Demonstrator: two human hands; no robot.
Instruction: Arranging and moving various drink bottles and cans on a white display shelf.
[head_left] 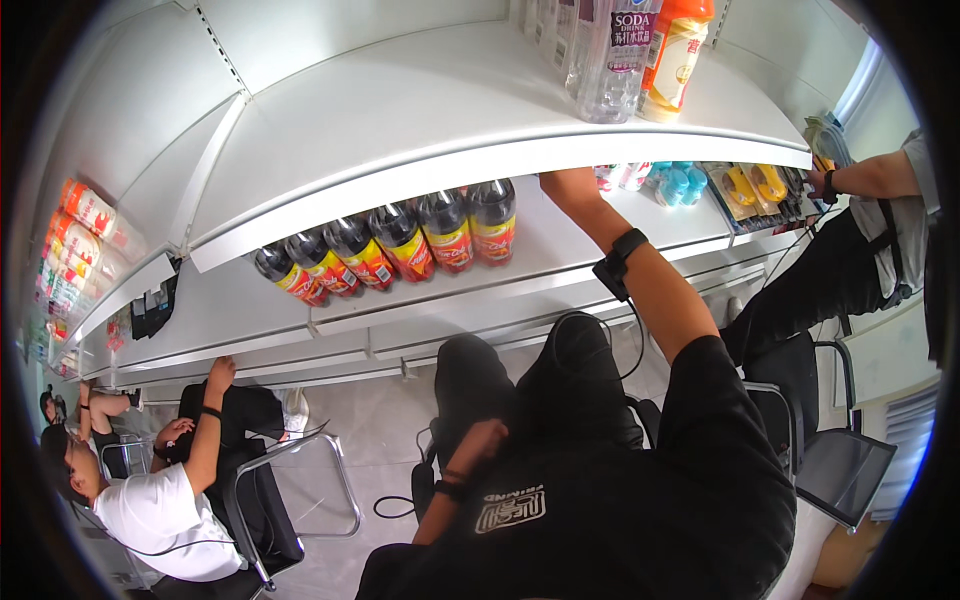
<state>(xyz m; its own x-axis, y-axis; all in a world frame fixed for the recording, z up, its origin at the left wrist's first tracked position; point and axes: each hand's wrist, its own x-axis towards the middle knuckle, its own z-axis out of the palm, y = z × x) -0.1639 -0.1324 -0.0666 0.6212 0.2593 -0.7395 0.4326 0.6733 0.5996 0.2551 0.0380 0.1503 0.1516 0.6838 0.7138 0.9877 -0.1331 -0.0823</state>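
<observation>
Black soda bottles (400, 243) stand aligned, likely for easy reach; we cannot tell whether our right hand (568, 186) or left hand (485, 442) grips

Dark bottles (398, 235) wear red-and-yellow labels (451, 248); the shelf (400, 110) is white, the shirt (650, 490) black with a pale emblem (510, 511).

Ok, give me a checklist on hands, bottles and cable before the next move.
1. Grip of the right hand: cannot tell; fingers hidden past the white upper shelf.
2. Left hand clear of the shelf: ok.
3. Dark soda bottles with red-and-yellow labels in a row: ok.
4. Clear plastic bottle with purple label set back from the shelf's edge: not ok, close to it.
5. Thin black cable tucked away: not ok, looping loose.
</observation>
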